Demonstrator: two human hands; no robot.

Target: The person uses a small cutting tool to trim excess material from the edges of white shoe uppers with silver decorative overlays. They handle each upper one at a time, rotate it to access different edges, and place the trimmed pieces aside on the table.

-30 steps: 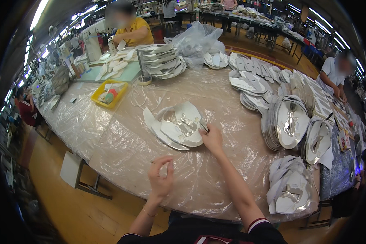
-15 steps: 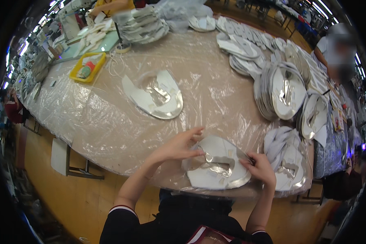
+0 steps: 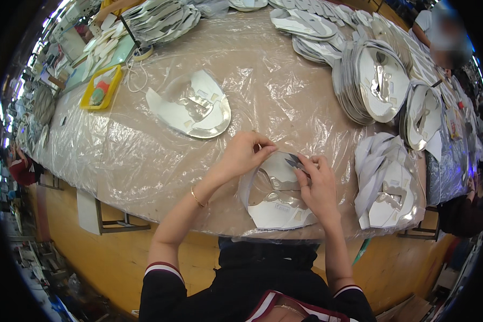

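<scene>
A white shoe upper (image 3: 276,213) with shiny patches lies flat at the table's near edge, in front of me. At its far edge my left hand (image 3: 248,154) is closed in a pinch, with thumb and forefinger together on the rim or on something too fine to see. Just right of those fingertips, my right hand (image 3: 317,182) holds small thread snips (image 3: 293,162). Their dark pointed blades stand apart over the upper, and the rest is hidden in the hand. Farther off to the left lies another white upper (image 3: 212,115), away from both hands.
Clear plastic sheeting covers the table (image 3: 112,172). Stacked uppers (image 3: 378,80) stand at the right, with more uppers (image 3: 389,190) close beside my right arm. A yellow tray (image 3: 108,96) holding small items sits at the far left. A stool (image 3: 88,212) stands by the table's left edge.
Both hands have moved to the upper's far edge, the left rising and closing into a pinch. Snips now show in my right hand, which has left the upper's right side. The view has shifted.
</scene>
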